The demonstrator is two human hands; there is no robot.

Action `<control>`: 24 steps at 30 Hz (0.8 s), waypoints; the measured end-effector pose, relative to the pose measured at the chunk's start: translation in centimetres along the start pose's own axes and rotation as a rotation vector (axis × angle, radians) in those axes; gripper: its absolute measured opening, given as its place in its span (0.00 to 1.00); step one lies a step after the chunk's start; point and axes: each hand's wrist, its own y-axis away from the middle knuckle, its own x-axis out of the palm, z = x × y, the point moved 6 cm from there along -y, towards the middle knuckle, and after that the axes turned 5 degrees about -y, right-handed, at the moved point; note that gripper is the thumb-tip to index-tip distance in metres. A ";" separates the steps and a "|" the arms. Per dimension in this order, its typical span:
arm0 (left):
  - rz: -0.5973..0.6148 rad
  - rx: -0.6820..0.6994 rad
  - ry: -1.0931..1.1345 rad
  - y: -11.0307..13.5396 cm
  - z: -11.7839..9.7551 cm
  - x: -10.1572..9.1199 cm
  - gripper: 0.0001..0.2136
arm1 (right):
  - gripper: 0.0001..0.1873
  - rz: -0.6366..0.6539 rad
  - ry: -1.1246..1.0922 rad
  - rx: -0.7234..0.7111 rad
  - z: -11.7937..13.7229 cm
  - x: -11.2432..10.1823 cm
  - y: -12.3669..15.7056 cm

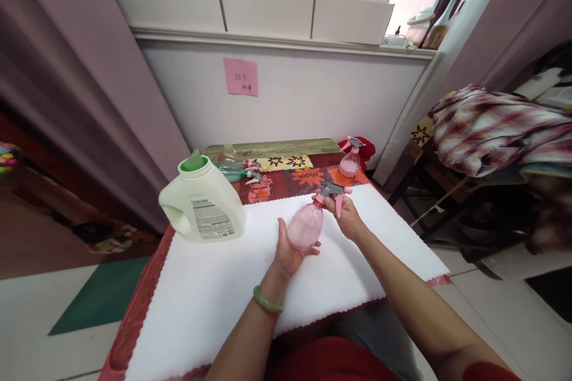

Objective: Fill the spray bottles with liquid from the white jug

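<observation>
Left hand (286, 253) cups the base of a pink spray bottle (305, 226), fingers wrapped under its round body, bottle tilted above the white cloth (214, 286) on the tabletop (272, 147). Right hand (346, 217) is closed around the bottle's neck just under the grey trigger head (333, 190). White detergent jug (201, 202) stands to the left; second pink spray bottle (350, 161) stands farther back.

Table (134, 321): white cloth (214, 286); detergent jug (201, 205); spray bottles (351, 161)
</observation>
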 end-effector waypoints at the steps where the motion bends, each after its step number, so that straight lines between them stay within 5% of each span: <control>1: -0.001 0.002 0.002 0.0 0.0 0.0 0.42 | 0.22 -0.001 -0.004 0.004 0.0 0.0 0.0; 16: 0.018 -0.007 0.009 -0.1 0.1 -0.1 0.44 | 0.21 0.022 -0.005 0.009 -0.3 0.2 -0.3; 24: 0.041 -0.015 0.018 -0.2 0.2 -0.1 0.43 | 0.19 -0.131 -0.024 -0.011 -0.8 0.0 -0.1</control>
